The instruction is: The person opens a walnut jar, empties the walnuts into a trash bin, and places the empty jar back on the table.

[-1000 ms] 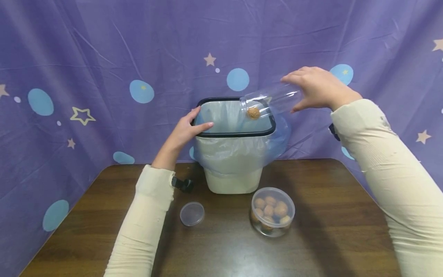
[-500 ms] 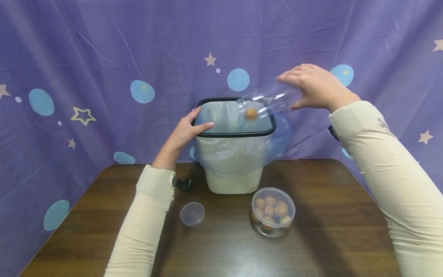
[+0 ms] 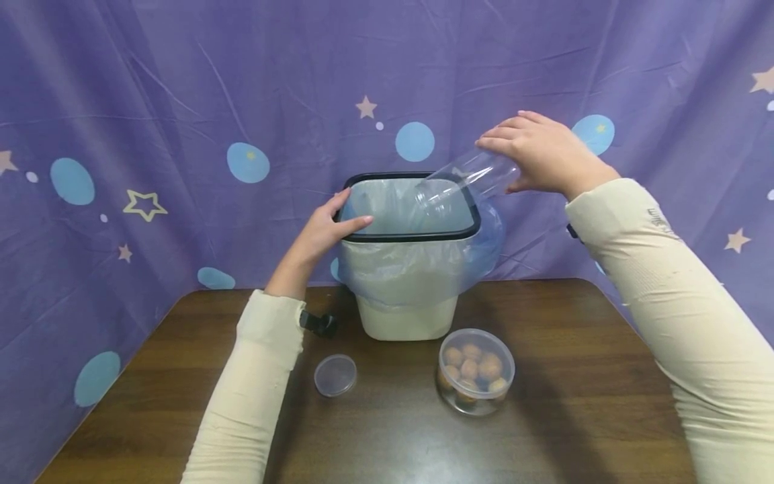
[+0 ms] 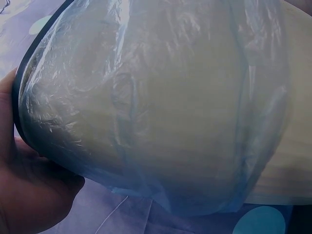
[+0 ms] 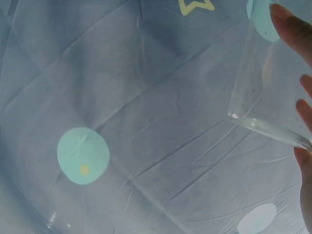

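Observation:
My right hand [image 3: 547,153] grips a clear plastic jar [image 3: 465,178] near its base, in the head view. The jar slants down to the left, its mouth inside the opening of a cream trash bin [image 3: 408,324]. No walnut shows inside the jar. The right wrist view catches the jar's base edge [image 5: 263,126] and some fingertips. A blue plastic bag [image 3: 402,272] lines the bin and folds over its outside, under a black rim [image 3: 417,237]. My left hand [image 3: 320,227] holds that rim at the left corner, thumb across it. The bin's bottom is hidden.
On the brown wooden table [image 3: 387,444] stands a round clear tub [image 3: 478,405] with a lid, holding several walnuts [image 3: 470,368]. A small clear lid [image 3: 335,375] lies left of it. Behind the table hangs a purple curtain [image 3: 302,87].
The walnut near the jar's mouth has gone out of sight. My right hand has moved slightly left and tipped the jar more steeply into the bin. The left hand stays put.

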{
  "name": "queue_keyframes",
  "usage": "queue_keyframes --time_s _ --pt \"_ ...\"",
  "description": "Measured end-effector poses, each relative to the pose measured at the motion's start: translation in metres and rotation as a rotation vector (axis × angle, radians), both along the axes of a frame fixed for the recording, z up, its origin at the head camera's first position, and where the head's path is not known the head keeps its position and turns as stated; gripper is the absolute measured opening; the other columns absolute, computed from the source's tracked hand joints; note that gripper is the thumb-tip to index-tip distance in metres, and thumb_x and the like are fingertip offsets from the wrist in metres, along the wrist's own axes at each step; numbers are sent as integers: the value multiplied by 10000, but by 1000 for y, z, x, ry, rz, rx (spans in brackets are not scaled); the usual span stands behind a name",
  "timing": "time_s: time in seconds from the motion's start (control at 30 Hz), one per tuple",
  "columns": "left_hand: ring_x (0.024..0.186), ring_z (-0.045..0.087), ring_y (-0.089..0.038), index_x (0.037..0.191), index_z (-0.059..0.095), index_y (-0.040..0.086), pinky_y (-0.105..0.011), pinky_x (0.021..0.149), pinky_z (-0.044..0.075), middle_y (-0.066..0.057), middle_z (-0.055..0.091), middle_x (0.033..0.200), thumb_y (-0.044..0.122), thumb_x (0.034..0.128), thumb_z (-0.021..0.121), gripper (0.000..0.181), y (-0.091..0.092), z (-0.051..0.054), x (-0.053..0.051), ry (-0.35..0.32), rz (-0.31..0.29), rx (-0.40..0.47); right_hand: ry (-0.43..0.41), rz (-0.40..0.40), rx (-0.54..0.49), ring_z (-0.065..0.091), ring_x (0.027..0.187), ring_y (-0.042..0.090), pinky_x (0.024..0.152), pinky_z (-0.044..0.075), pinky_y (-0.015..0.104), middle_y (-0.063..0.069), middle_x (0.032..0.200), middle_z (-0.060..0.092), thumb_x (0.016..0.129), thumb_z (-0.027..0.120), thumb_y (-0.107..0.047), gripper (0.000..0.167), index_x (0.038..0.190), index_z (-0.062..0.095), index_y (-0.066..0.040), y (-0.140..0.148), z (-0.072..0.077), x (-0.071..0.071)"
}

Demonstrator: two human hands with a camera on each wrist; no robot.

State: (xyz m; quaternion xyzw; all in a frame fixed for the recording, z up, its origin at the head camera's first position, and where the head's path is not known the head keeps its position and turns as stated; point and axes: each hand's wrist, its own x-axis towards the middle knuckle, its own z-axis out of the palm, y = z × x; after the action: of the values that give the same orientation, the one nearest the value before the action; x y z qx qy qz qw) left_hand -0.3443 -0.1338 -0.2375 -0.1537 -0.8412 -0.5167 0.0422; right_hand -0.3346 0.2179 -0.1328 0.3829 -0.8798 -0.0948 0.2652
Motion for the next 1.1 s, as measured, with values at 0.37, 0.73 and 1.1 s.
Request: queue_keyframes --time_s 0.37,0.73,1.1 --pt "1445 44 -186 1501 218 108 -380 1165 93 -60 137 1573 310 835 691 841 0 0 1 2 3 10 -51 -17 -49 433 1206 414 1107 213 530 202 1296 541 600 859 -173 811 1311 507 -5 3 1 0" --pt "1444 53 -178 1501 216 112 -374 1165 100 -45 146 1571 314 837 689 840 1 -1 0 1 -4 17 -21 -3 -122 458 1169 421 1061 279 528 225 1277 547 596 857 -180 820 1308 502 18 10 -8 0" --pt "1442 66 -176 1501 219 119 -371 1164 105 -44 153 1569 320 839 685 834 4 2 2 8 -7 2 55 -18 -286 506 1109 426 994 368 509 238 1225 572 594 863 -229 808 1266 514 55 27 -41 4"
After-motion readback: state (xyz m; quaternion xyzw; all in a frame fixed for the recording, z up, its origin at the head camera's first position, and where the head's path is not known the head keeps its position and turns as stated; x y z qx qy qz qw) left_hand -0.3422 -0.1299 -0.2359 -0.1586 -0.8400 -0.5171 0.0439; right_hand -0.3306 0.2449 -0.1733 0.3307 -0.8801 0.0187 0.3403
